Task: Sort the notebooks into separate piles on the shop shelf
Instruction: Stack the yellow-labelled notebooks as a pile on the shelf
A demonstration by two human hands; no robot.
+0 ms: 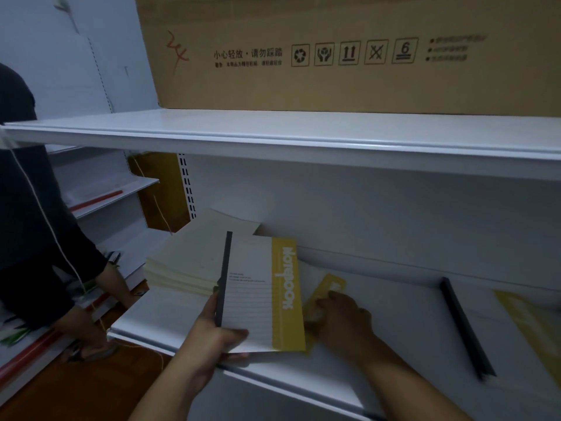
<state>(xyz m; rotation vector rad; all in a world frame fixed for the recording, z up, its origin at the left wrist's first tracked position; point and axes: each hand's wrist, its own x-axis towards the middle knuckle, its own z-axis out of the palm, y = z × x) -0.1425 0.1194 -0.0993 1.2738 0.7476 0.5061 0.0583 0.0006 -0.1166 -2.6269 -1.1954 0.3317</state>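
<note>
My left hand (217,335) grips a white notebook (258,296) with a yellow band and a dark spine, holding it by its near left corner above the white shelf (170,317). Partly under that book lies another yellow-banded notebook (326,291), and my right hand (343,320) rests on it with curled fingers. A pile of pale cream notebooks (185,265) sits on the shelf to the left. At the right lies one more notebook (516,326) with a dark spine and a yellow band.
An upper shelf (273,132) overhangs the work area and carries a large cardboard box (334,53). Another person (36,238) in dark clothes stands at the left, hands on a lower shelf of stock. The floor below is brown.
</note>
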